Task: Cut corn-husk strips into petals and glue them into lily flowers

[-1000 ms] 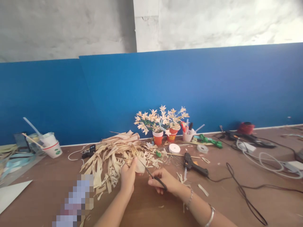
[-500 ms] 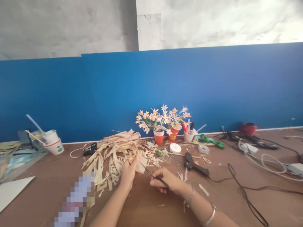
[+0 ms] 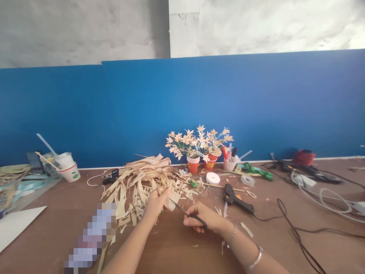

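My left hand (image 3: 157, 202) pinches a small piece of dried husk (image 3: 172, 200), pale and flat, between thumb and fingers. In my right hand (image 3: 201, 218) is a pair of scissors (image 3: 197, 218) with dark handles, its blades pointing up and left to the husk piece. The blade tips reach the husk near my left fingertips; whether they are parted I cannot make out. Just behind my left hand spreads a heap of dried husks (image 3: 137, 182), with cut scraps around it. Right of my right hand lies a black glue gun (image 3: 236, 199).
Paper cups (image 3: 193, 165) hold husk flowers (image 3: 186, 140) by the blue partition (image 3: 137, 106). A white tape roll (image 3: 213, 178), a clear tape roll (image 3: 247, 180) and a cup of tools (image 3: 229, 164) stand nearby. Black cable (image 3: 296, 236) runs at right; a white cup (image 3: 70, 173) stands left.
The view has shifted slightly, so the scene sits a little to the right and higher. Both hands keep nearly the same pose, with the scissors still at the husk piece.
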Tool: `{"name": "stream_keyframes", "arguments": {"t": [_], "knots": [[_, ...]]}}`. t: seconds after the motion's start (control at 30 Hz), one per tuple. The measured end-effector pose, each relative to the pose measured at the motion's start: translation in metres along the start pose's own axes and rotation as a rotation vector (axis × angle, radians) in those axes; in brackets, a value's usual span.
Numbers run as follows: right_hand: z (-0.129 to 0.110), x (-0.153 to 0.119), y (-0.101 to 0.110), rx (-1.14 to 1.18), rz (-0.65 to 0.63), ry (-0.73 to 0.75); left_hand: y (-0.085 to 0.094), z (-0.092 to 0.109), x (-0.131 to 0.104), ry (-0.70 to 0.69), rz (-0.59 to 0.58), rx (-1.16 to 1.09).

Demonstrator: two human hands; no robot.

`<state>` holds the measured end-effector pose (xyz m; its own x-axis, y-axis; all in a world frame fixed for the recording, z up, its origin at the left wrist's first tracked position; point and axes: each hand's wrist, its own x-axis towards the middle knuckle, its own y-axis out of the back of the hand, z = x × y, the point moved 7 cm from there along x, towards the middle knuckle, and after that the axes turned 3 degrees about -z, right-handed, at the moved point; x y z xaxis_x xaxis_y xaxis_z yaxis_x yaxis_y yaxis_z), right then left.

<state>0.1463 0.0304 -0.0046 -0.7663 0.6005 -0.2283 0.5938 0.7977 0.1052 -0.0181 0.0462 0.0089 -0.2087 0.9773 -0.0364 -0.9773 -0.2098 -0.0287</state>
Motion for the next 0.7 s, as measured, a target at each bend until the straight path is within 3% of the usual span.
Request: {"name": "stream_keyframes", "arguments": {"t": [0.1, 0.7], "knots": [[-0.0015, -0.0012, -0.0004, -0.005, -0.017, -0.010, -0.0033, -0.0002, 0.0006, 0.016, -0.073, 0.061], [0.0003, -0.0063, 0.0034, -0.119, -0.029, -0.082, -0.0082, 0.0049, -0.0017, -0.003, -0.161, 0.084]]}}
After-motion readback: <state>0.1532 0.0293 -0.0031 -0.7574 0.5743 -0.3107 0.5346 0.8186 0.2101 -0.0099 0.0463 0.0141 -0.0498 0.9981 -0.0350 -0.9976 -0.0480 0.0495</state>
